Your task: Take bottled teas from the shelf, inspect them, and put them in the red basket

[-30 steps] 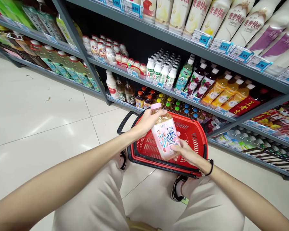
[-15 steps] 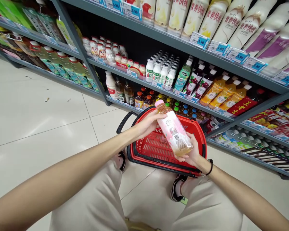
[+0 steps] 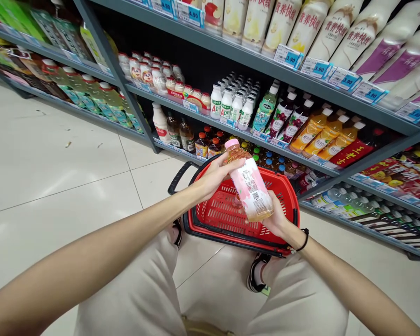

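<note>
"Where is the bottle?"

"The bottle (image 3: 249, 186) is in front of you, above the red basket (image 3: 219, 215). Both your hands have hold of it. It leans, with its pink cap (image 3: 232, 143) up toward the shelves (image 3: 245, 53) and its base toward your right."

"And the left hand?"

"Your left hand (image 3: 217, 175) is closed around the neck and shoulder, just below the cap. Your thumb lies across the near side, by the top of the label (image 3: 254, 191)."

"What about the right hand?"

"Your right hand (image 3: 276, 217) grips the lower end, with the palm against the side near the base. Some of your fingers are hidden behind the bottle, so I can't tell exactly how they sit. A black band (image 3: 304, 240) circles that wrist."

"Which side of the label faces up?"

"You have the side with small print and a square code (image 3: 255, 196) turned toward you. The print is too small to read."

"What stands around?"

"The basket sits just ahead of your shoes (image 3: 256, 275), its black handle (image 3: 177, 176) sticking out to your left. Beyond it, small white bottles (image 3: 231, 107) stand on a shelf, with orange juice bottles (image 3: 311, 133) farther right."
</note>
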The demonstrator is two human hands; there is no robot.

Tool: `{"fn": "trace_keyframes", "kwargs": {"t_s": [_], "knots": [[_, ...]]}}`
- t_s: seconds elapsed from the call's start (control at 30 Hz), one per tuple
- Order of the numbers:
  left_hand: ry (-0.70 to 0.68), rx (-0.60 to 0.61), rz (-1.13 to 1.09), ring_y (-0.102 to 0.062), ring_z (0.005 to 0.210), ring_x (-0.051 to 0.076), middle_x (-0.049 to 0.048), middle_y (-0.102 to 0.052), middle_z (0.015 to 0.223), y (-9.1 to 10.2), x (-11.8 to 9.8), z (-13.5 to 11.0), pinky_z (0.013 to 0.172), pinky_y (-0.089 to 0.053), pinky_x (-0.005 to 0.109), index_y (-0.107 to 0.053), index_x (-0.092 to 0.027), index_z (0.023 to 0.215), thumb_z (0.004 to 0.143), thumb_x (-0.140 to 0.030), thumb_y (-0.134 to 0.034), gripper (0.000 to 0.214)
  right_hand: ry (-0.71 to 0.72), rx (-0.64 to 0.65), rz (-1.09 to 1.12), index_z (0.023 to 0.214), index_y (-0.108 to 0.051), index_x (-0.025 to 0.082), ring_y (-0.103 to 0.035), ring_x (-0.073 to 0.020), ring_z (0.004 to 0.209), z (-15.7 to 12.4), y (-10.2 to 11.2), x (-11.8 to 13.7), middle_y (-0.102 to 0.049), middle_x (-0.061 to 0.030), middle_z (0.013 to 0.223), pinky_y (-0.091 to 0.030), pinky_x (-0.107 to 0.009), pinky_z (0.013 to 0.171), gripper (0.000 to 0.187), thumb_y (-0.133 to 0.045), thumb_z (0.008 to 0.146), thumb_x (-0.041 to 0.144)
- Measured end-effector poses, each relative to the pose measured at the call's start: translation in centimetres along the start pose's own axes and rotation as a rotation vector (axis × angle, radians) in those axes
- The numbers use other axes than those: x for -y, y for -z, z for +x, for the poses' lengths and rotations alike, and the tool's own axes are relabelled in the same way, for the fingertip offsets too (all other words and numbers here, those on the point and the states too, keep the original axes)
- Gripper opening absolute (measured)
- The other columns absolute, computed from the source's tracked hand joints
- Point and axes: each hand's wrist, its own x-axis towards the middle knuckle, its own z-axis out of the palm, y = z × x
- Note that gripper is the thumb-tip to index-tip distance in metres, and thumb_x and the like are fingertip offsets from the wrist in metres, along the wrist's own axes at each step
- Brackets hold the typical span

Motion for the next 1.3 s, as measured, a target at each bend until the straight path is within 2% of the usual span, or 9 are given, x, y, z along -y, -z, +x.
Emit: {"fn": "trace_keyframes", "kwargs": {"t_s": [0.17, 0.27, 0.37, 0.6, 0.8, 1.0, 1.2, 1.3], "knots": [[-0.009, -0.090, 0.034, -0.071, 0.104, 0.024, 0.0081, -0.076, 0.122, -0.6, 0.3, -0.5, 0.099, -0.052, 0.039, -0.074, -0.021, 0.123, 0.076, -0.041, -0.093, 0.055, 0.141, -0.077, -0.117, 0.106, -0.074, 0.020, -0.073, -0.0272, 0.102, 0.0, -0.6, -0.4, -0.079, -0.0063, 0.107, -0.058, -0.039, 0.093, 0.050, -0.069, 0.086, 0.065], [0.044, -0.127, 0.042, -0.070, 0.100, 0.023, 0.0089, -0.076, 0.118, -0.7, 0.5, -0.6, 0.095, -0.053, 0.038, -0.074, -0.017, 0.117, 0.072, -0.042, -0.095, 0.056, 0.168, -0.021, -0.223, 0.118, -0.072, 0.022, -0.068, -0.0301, 0.123, -0.5, -0.8, -0.7, -0.077, -0.0068, 0.125, -0.053, -0.042, 0.107, 0.056, -0.076, 0.085, 0.066], [0.053, -0.148, 0.043, -0.068, 0.097, 0.021, 0.0087, -0.076, 0.115, -0.5, 0.6, -0.6, 0.093, -0.052, 0.036, -0.074, -0.015, 0.113, 0.071, -0.045, -0.095, 0.056, 0.194, -0.001, -0.351, 0.128, -0.067, 0.023, -0.064, -0.0297, 0.133, -1.1, -0.6, -0.6, -0.072, -0.0077, 0.138, -0.050, -0.040, 0.112, 0.066, -0.089, 0.077, 0.059], [0.043, -0.143, 0.046, -0.069, 0.097, 0.022, 0.0084, -0.076, 0.113, -0.7, 0.8, -0.8, 0.091, -0.052, 0.037, -0.074, -0.016, 0.114, 0.069, -0.044, -0.096, 0.058, 0.169, 0.008, -0.466, 0.134, -0.059, 0.020, -0.067, -0.0276, 0.125, -1.4, -0.3, -0.2, -0.066, -0.0124, 0.145, -0.054, -0.041, 0.108, 0.085, -0.096, 0.066, 0.055], [0.033, -0.210, 0.067, -0.068, 0.099, 0.022, 0.0094, -0.075, 0.116, -0.7, 1.1, -0.9, 0.091, -0.052, 0.036, -0.075, -0.016, 0.113, 0.073, -0.048, -0.092, 0.054, 0.200, 0.047, -0.514, 0.129, -0.065, 0.017, -0.069, -0.0252, 0.113, -1.2, -0.3, 0.1, -0.072, -0.0115, 0.131, -0.056, -0.038, 0.103, 0.074, -0.090, 0.075, 0.062], [0.044, -0.208, 0.057, -0.067, 0.096, 0.022, 0.0087, -0.075, 0.113, -0.6, 1.0, -0.7, 0.091, -0.051, 0.036, -0.075, -0.017, 0.111, 0.072, -0.048, -0.092, 0.053, 0.222, 0.024, -0.554, 0.132, -0.062, 0.019, -0.068, -0.0258, 0.118, -1.5, -0.7, 0.0, -0.071, -0.0107, 0.135, -0.055, -0.038, 0.105, 0.071, -0.085, 0.081, 0.062], [0.067, -0.222, 0.051, -0.065, 0.092, 0.021, 0.0071, -0.074, 0.108, -0.8, 1.2, -1.0, 0.085, -0.049, 0.033, -0.075, -0.017, 0.110, 0.071, -0.050, -0.093, 0.054, 0.218, 0.015, -0.546, 0.127, -0.062, 0.018, -0.068, -0.0258, 0.113, -1.2, -0.5, -0.3, -0.072, -0.0111, 0.130, -0.056, -0.038, 0.102, 0.071, -0.085, 0.078, 0.064], [0.040, -0.248, 0.036, -0.065, 0.091, 0.021, 0.0070, -0.074, 0.107, -1.0, 1.3, -1.0, 0.083, -0.049, 0.032, -0.074, -0.017, 0.108, 0.076, -0.054, -0.089, 0.051, 0.231, 0.003, -0.547, 0.126, -0.063, 0.017, -0.068, -0.0247, 0.108, -1.1, -0.3, -0.5, -0.072, -0.0109, 0.126, -0.056, -0.037, 0.097, 0.074, -0.088, 0.074, 0.064]]}}
